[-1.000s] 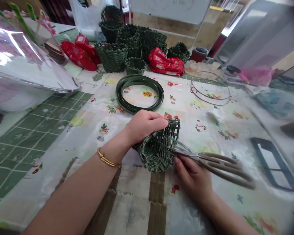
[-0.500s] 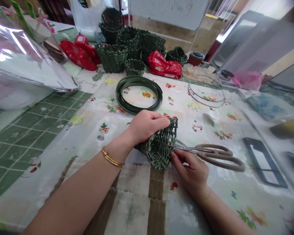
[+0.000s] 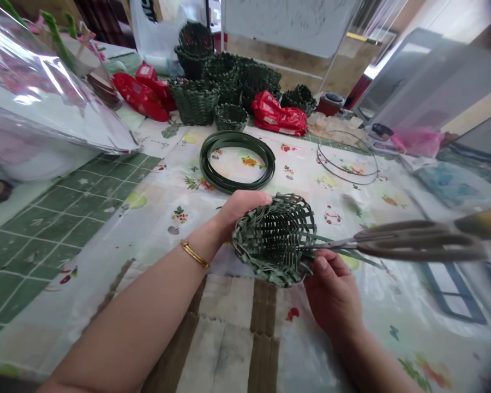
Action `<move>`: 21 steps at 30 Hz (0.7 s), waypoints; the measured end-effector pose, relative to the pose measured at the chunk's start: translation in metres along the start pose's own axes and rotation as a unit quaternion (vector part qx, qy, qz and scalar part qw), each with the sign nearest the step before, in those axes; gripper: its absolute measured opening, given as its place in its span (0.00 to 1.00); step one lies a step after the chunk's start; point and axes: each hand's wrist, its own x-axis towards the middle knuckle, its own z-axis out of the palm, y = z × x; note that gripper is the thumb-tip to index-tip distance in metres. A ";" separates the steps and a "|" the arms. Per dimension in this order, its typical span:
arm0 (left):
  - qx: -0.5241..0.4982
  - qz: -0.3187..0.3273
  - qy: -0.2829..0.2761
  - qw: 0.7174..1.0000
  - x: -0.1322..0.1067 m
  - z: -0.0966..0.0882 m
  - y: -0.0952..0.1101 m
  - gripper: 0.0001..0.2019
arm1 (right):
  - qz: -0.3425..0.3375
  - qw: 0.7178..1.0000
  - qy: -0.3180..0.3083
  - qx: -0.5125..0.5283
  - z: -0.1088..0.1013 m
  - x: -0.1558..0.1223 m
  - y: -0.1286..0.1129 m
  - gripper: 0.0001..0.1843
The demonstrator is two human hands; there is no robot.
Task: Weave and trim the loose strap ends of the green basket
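My left hand (image 3: pixel 245 210) is closed around the left side of a small dark green woven basket (image 3: pixel 270 229), its thumb along the upper rim. The basket is tilted, its opening towards me. My right hand (image 3: pixel 333 284) pinches the rim at the right, where short green strip ends (image 3: pixel 306 267) stick out. Scissors with brown handles (image 3: pixel 417 240) reach over the right fingers, blades pointing into the basket's right wall; the handles are blurred and no fingers are in the loops. Loose green strips (image 3: pixel 364 257) trail to the right beneath the scissors.
A coil of green strip (image 3: pixel 207 164) lies beyond the basket on the floral tablecloth (image 3: pixel 147 240). Finished-looking baskets (image 3: pixel 194 101) stand at the back beside red packets (image 3: pixel 278 114). Wire hoops (image 3: pixel 347 158) and a dark-framed phone-like object (image 3: pixel 454 295) are at the right.
The basket has turned so that its opening faces me more. The scissors' handles have swung up and to the right, and my right hand has shifted slightly right. Loose strips now show.
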 end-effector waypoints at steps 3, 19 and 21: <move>-0.066 -0.027 -0.023 0.997 -0.002 0.002 0.003 0.11 | 0.131 0.988 -0.053 0.059 -0.002 -0.003 -0.009 0.13; -0.132 -0.042 -0.158 0.978 -0.010 0.011 0.009 0.21 | 0.258 0.945 -0.195 -0.042 -0.025 -0.009 -0.019 0.15; -0.092 -0.012 -0.159 0.983 -0.009 0.012 0.009 0.21 | 0.259 0.948 -0.180 -0.043 -0.025 -0.010 -0.018 0.15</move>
